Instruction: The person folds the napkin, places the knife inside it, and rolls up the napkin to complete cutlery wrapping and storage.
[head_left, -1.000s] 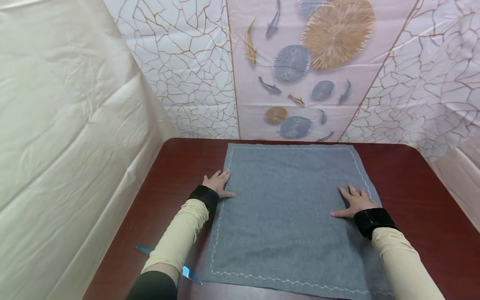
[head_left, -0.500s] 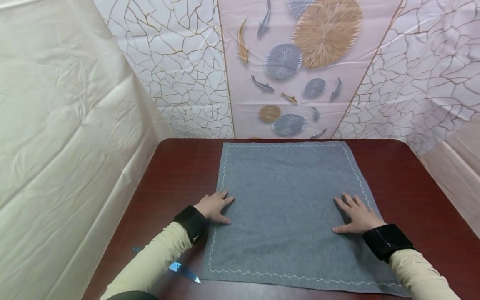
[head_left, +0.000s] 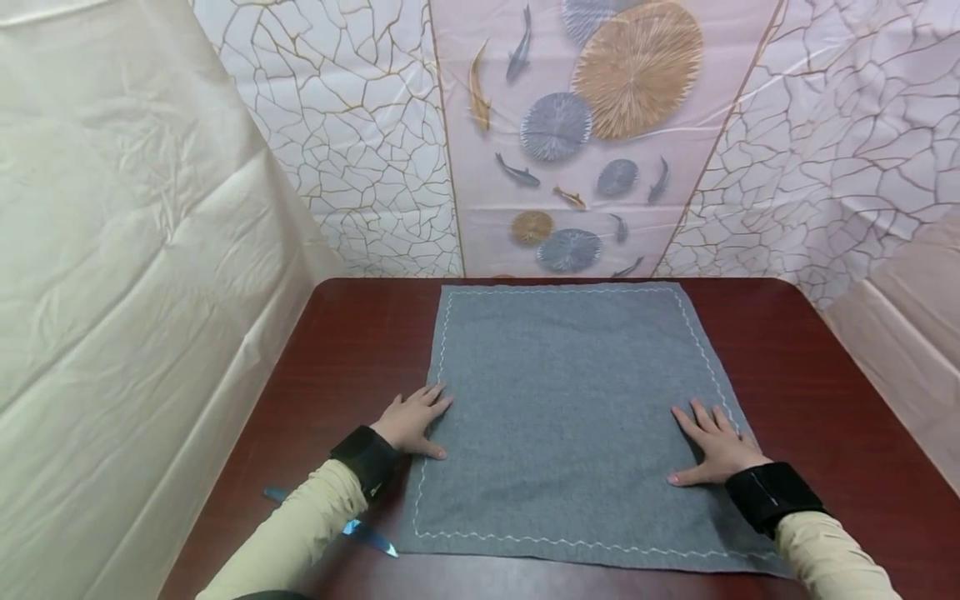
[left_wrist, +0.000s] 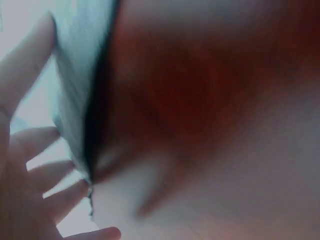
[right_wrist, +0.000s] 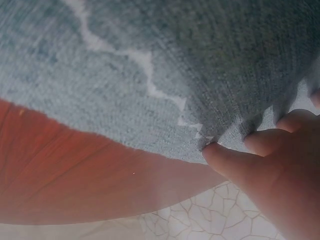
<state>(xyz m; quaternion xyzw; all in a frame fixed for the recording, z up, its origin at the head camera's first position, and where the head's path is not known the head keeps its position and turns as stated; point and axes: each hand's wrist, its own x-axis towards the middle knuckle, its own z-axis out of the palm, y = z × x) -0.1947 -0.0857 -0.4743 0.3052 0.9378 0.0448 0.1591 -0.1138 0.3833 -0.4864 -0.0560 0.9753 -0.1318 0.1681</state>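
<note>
A grey cloth (head_left: 562, 400) with a white wavy stitched line near its edges lies spread flat on the table. My left hand (head_left: 411, 422) rests at the cloth's left edge, fingers spread, the fingertips on the fabric. Over on the right side, my right hand (head_left: 718, 446) lies on the cloth close to the stitching, thumb pointing inward and fingers apart. In the right wrist view, the fingertips of the right hand (right_wrist: 270, 165) touch the grey cloth (right_wrist: 115, 85) beside its white stitching. The left wrist view is blurred, with the left hand (left_wrist: 30, 175) spread by the cloth's edge.
The dark red-brown table (head_left: 352, 350) has rounded far corners. A shiny blue strip (head_left: 371, 537) lies at the table's near left, partly under the left sleeve (head_left: 300, 517). Patterned sheeting (head_left: 360, 167) hangs behind, and a cream sheet (head_left: 112, 292) hangs at left.
Both hands have slid back along the cloth toward the person, fingers still spread. The left hand has moved slightly outward. The cloth lies spread as before; the head view has shifted a little.
</note>
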